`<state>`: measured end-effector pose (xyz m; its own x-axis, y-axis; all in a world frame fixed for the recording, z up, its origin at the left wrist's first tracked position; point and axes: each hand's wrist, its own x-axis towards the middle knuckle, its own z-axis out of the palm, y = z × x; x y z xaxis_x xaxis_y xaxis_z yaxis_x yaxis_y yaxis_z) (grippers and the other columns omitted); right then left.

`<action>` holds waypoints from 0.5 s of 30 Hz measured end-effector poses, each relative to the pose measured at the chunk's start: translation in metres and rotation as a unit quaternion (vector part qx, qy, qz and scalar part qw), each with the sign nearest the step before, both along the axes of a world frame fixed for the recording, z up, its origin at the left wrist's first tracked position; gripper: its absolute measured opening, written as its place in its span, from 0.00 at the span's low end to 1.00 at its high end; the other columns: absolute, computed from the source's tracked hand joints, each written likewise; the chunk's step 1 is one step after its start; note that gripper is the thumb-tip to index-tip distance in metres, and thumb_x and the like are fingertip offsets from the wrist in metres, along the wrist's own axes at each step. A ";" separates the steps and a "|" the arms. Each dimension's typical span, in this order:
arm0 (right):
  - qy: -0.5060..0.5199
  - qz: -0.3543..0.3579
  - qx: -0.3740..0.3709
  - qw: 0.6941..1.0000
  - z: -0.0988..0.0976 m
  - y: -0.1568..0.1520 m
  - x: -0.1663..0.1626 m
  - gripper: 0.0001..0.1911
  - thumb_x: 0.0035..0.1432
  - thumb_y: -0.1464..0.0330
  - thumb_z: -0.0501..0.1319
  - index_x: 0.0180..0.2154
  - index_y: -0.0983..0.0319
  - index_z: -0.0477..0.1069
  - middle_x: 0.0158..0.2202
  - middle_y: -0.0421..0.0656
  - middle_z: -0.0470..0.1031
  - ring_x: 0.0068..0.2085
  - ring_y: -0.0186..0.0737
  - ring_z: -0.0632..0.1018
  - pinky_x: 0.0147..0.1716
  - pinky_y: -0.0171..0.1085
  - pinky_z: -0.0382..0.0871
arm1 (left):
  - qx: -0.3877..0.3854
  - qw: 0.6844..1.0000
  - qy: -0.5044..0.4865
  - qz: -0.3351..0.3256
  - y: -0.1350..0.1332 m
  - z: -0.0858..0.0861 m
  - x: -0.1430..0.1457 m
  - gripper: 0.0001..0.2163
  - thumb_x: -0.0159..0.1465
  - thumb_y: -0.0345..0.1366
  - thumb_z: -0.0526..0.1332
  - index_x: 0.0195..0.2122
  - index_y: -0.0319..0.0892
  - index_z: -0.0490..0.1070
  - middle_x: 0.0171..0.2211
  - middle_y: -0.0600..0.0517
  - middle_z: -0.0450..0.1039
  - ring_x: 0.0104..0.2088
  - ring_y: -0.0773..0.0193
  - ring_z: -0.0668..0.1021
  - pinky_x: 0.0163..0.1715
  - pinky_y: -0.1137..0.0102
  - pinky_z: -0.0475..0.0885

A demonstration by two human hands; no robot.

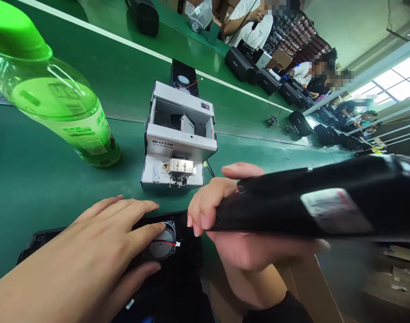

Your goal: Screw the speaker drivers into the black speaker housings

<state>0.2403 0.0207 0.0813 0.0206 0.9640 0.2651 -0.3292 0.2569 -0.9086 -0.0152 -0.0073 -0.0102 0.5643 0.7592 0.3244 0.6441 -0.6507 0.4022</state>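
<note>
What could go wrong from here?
The loose red wire crossing the speaker might snag on the left hand, which is close to it. The long black object in the right hand could slip and hit the speaker. A stray sweep might topple the green bottle beyond the left hand.

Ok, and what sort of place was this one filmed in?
Probably a factory assembly line: there's a long green bench, black cases lined up along its far side, and several people beyond them.
</note>
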 end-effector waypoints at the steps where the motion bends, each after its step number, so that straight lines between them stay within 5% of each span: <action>1: -0.003 0.000 0.003 1.000 -0.004 0.002 -0.002 0.40 0.69 0.25 0.78 0.55 0.52 0.86 0.26 0.35 0.85 0.21 0.43 0.80 0.23 0.42 0.79 | 0.006 1.000 -0.006 -0.005 0.001 0.000 0.001 0.15 0.85 0.46 0.63 0.63 0.63 0.90 0.70 0.52 0.88 0.67 0.43 0.88 0.79 0.43 0.75; 9: 0.017 0.027 0.002 0.999 -0.018 0.012 -0.008 0.45 0.62 0.20 0.76 0.56 0.50 0.89 0.27 0.35 0.85 0.20 0.41 0.77 0.23 0.40 0.77 | 0.034 0.999 -0.012 -0.038 0.016 0.012 0.012 0.16 0.82 0.35 0.61 0.49 0.59 0.92 0.58 0.50 0.92 0.58 0.45 0.90 0.66 0.42 0.79; 15: 0.035 0.014 0.011 0.999 -0.010 0.009 -0.007 0.45 0.62 0.21 0.78 0.57 0.51 0.90 0.27 0.36 0.85 0.20 0.42 0.78 0.21 0.40 0.77 | 0.079 0.993 0.010 -0.088 0.032 0.029 0.011 0.23 0.63 0.22 0.67 0.51 0.55 0.92 0.60 0.47 0.92 0.55 0.43 0.91 0.58 0.44 0.82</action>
<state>0.2334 0.0295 0.0713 0.0125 0.9584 0.2853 -0.3993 0.2664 -0.8773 -0.0038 0.0242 0.0188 0.6911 0.5889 0.4190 0.5225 -0.8077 0.2733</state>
